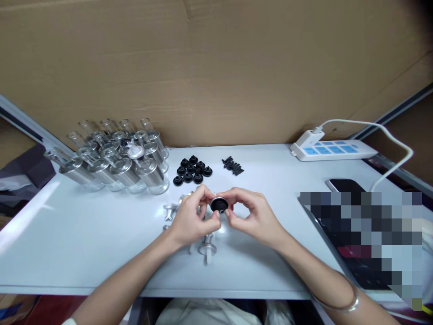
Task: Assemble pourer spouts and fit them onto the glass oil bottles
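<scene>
Between my two hands, over the middle of the table, is a round black stopper with a silver rim (219, 205), its black side turned towards me. My left hand (192, 216) pinches its left edge with thumb and fingers. On the opposite edge the fingertips of my right hand (253, 216) are closed on the same piece. Below the hands lies a silver disc-shaped fitting with a pale stem (207, 248). More silver fittings (170, 210) lie beside and partly behind my left hand. Several loose black stoppers (192, 169) are grouped just beyond it.
Several clear glass bottles with silver bands (123, 174) stand at the back left; a white cap (135, 150) tops one. Small black strips (232, 165) lie near the back. A power strip (333, 150), a phone (350, 187) and a pixelated dark device (348, 253) occupy the right.
</scene>
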Available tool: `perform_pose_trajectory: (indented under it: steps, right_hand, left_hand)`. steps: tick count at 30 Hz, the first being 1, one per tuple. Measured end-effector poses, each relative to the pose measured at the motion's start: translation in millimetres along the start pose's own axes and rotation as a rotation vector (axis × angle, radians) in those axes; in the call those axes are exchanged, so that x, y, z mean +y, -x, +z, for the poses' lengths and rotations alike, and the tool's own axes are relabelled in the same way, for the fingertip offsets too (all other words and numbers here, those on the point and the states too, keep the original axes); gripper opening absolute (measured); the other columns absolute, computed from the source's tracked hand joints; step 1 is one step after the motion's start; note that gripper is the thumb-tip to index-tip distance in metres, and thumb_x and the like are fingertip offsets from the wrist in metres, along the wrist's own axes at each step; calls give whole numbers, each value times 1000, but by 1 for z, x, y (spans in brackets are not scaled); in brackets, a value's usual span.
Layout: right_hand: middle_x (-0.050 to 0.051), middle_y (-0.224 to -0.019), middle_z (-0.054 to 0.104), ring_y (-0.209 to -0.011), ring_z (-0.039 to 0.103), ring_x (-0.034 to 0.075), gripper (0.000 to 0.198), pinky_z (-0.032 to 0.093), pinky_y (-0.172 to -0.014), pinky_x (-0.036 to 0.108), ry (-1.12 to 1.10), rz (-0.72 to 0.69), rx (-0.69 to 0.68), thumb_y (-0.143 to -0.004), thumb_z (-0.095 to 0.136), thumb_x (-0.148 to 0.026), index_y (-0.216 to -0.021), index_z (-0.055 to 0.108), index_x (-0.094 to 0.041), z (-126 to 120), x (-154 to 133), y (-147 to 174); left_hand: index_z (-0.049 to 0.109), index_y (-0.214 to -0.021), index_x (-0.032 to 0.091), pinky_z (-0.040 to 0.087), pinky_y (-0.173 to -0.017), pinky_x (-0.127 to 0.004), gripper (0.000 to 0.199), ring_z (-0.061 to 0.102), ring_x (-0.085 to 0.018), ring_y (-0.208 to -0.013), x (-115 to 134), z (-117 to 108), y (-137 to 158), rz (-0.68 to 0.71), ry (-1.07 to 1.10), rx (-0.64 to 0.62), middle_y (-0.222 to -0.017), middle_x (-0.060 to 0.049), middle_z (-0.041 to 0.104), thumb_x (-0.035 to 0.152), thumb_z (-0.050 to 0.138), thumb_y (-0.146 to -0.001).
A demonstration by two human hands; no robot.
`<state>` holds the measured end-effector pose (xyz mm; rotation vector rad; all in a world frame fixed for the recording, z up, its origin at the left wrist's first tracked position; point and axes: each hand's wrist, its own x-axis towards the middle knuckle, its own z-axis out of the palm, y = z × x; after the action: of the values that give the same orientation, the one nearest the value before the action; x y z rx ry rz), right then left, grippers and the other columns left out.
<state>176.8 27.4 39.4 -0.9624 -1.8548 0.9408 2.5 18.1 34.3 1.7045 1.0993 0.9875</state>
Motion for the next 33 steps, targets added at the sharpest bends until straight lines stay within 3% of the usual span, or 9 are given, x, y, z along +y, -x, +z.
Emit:
perform_pose_trajectory:
  steps: [5, 12, 20, 25, 29, 33]
  right_hand:
    - [6, -92, 73, -78, 67, 18, 21, 56, -72, 31, -177, 72, 38, -78, 61, -24, -97, 68, -19, -1, 3, -2]
    - [6, -96, 71, -82, 66, 17, 27, 56, -77, 33, -221, 59, 58, -78, 64, -25, -105, 66, -21, -1, 4, -3]
    - [6, -92, 70, -82, 65, 19, 26, 54, -75, 34, -171, 69, 42, -79, 64, -26, -104, 65, -20, 1, 7, -2]
    - [6, -92, 71, -84, 65, 20, 22, 53, -76, 35, -138, 72, 14, -80, 61, -25, -102, 65, -20, 0, 6, -1]
    - [6, -92, 70, -84, 64, 19, 23, 53, -76, 34, -118, 47, 10, -80, 61, -23, -102, 65, -20, 0, 5, -1]
    - [5, -96, 68, -85, 63, 18, 26, 53, -78, 34, -93, -15, 31, -78, 62, -19, -104, 65, -22, -2, 5, -2]
  left_hand:
    - [50, -94, 19, 43, -66, -25, 15, 55, -14, -71, 1, -1, -1, 35, 22, 28, -79, -1, 57, 30, 53, -83]
    - [49, -106, 19, 46, -70, -27, 27, 57, -14, -73, -1, -2, -4, -10, 80, 12, -88, -3, 58, 38, 54, -88]
    - [46, -97, 18, 47, -57, -23, 27, 57, -9, -57, -5, 2, -3, -68, 284, -49, -83, -2, 61, 43, 52, -88]
    - [44, -91, 19, 43, -47, -18, 27, 55, -7, -48, -2, 1, -4, -114, 291, -72, -76, 1, 59, 44, 54, -87]
    - [45, -90, 19, 44, -49, -18, 22, 55, -7, -51, -1, 0, -3, -92, 236, -66, -77, 1, 59, 40, 53, -87]
    - [49, -100, 21, 48, -61, -22, 18, 60, -10, -67, -5, -1, -2, 22, 93, 6, -96, -2, 61, 28, 56, -85]
